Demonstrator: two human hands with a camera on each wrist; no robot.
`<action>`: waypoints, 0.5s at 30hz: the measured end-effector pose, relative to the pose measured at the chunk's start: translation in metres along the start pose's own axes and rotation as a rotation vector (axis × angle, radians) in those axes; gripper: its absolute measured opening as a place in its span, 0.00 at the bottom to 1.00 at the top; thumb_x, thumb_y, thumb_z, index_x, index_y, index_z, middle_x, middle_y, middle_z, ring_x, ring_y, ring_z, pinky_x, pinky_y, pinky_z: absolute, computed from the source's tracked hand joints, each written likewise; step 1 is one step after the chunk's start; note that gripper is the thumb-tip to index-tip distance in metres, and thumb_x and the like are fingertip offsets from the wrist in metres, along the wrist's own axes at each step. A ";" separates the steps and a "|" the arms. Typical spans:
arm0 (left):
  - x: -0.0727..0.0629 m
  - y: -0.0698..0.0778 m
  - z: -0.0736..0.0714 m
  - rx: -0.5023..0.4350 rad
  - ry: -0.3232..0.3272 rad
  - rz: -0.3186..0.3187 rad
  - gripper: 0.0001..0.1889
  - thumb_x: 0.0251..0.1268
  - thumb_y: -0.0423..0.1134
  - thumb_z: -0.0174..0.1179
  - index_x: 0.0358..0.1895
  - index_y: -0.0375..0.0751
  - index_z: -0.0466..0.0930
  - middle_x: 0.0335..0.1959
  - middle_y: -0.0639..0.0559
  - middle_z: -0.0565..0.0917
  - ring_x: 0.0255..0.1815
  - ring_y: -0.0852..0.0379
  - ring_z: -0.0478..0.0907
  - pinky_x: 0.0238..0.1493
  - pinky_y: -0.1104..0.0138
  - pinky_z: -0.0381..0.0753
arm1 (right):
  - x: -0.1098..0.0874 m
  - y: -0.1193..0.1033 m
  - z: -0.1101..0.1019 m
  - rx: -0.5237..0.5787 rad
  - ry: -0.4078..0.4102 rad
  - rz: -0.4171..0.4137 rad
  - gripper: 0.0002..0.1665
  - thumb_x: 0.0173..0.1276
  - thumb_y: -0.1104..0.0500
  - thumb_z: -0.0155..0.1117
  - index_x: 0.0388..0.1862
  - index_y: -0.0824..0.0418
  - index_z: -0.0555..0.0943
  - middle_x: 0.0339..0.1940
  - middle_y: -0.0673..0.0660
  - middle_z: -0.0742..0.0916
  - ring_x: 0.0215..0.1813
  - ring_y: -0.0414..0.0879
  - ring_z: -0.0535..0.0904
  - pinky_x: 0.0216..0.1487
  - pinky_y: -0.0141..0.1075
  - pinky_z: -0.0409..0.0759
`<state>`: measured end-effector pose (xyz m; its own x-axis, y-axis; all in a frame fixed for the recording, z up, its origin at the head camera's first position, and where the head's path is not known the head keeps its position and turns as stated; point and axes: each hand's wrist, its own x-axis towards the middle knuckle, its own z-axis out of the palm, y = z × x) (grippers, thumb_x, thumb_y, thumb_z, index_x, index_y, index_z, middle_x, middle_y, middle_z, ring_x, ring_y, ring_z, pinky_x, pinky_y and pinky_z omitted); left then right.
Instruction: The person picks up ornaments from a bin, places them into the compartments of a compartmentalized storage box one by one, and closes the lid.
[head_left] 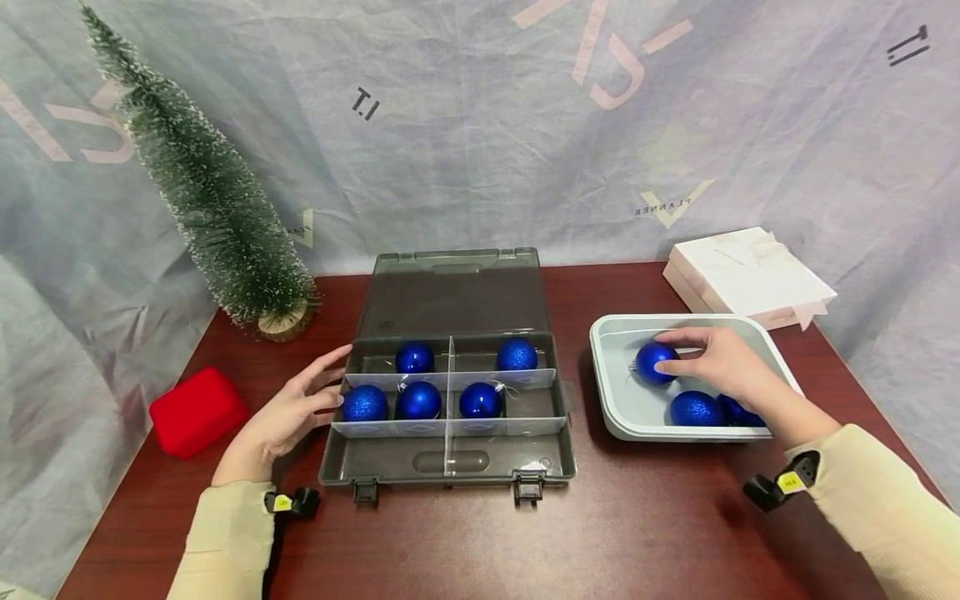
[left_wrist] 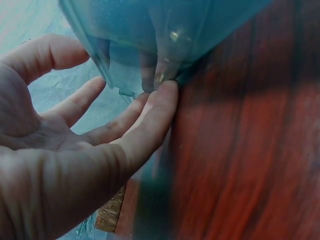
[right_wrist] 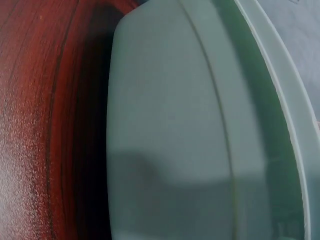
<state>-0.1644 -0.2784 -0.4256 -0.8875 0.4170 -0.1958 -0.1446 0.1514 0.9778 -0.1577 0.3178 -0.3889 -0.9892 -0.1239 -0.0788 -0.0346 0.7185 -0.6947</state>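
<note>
My right hand [head_left: 720, 363] reaches into the pale grey basin [head_left: 603, 367] and pinches a shiny blue Christmas ball [head_left: 654, 364] between thumb and fingers. Below it in the basin lie a glittery blue ball [head_left: 696, 409] and another one partly hidden by the wrist. In the right wrist view the basin's outer wall [right_wrist: 165, 110] fills most of the picture and hides the hand. My left hand [head_left: 298, 408] rests its extended fingertips against the left side of the smoky clear divided box [head_left: 390, 458]. In the left wrist view its fingers [left_wrist: 145, 125] touch the box wall [left_wrist: 130, 35].
Several blue balls sit in the box's back and middle compartments, one being glittery ball [head_left: 364, 404]. The box's lid [head_left: 453, 300] lies folded back. Around stand a small frosted tree [head_left: 213, 200], a red case [head_left: 198, 412] and a white gift box [head_left: 750, 271].
</note>
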 end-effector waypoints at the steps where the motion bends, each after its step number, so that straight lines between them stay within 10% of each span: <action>1: 0.000 0.000 0.000 -0.001 0.003 -0.003 0.38 0.76 0.28 0.50 0.84 0.51 0.48 0.78 0.29 0.51 0.57 0.55 0.72 0.57 0.54 0.72 | 0.000 0.000 0.000 0.002 -0.005 0.001 0.32 0.62 0.52 0.79 0.61 0.67 0.83 0.58 0.71 0.84 0.48 0.58 0.87 0.42 0.27 0.77; 15: -0.001 0.002 0.001 -0.014 0.004 0.005 0.38 0.75 0.28 0.51 0.83 0.55 0.51 0.78 0.28 0.52 0.60 0.55 0.70 0.55 0.54 0.72 | -0.012 -0.031 -0.003 -0.013 0.074 -0.031 0.30 0.65 0.51 0.76 0.62 0.64 0.82 0.56 0.68 0.86 0.53 0.62 0.86 0.41 0.27 0.78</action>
<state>-0.1631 -0.2773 -0.4236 -0.8898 0.4144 -0.1910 -0.1467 0.1365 0.9797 -0.1449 0.2990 -0.3636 -0.9954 -0.0953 -0.0042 -0.0664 0.7240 -0.6866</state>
